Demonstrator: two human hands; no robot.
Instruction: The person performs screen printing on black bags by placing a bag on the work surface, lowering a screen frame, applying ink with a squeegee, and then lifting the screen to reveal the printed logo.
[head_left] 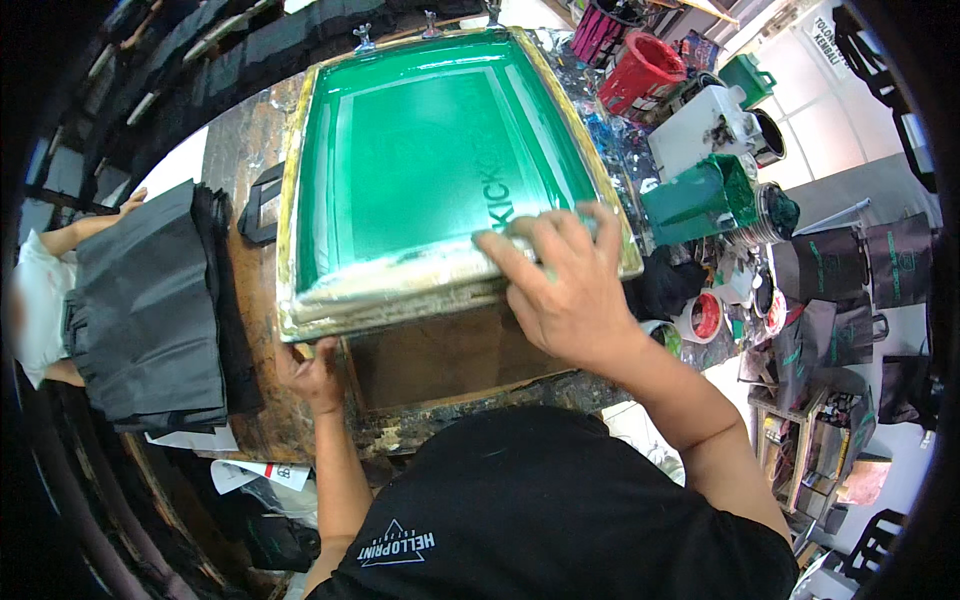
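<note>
A screen printing frame (292,215) with green-inked mesh lies before me, its near edge standing above a brown board (430,365). Dark lettering shows in the mesh near its right side. Along the near edge rests a pale, ink-smeared squeegee (400,277), slightly blurred. My right hand (570,285) is closed over the squeegee's right part, fingers bent across its top. My left hand (315,375) is at the frame's near left corner, thumb and fingers closed on it from below; part of its grip is hidden under the frame.
Black fabric bags (150,310) lie stacked at the left, beside a person in white (50,265). Clamps (430,25) stand at the frame's far edge. A green ink container (690,205), a red bucket (640,75) and small ink tubs (700,318) crowd the right.
</note>
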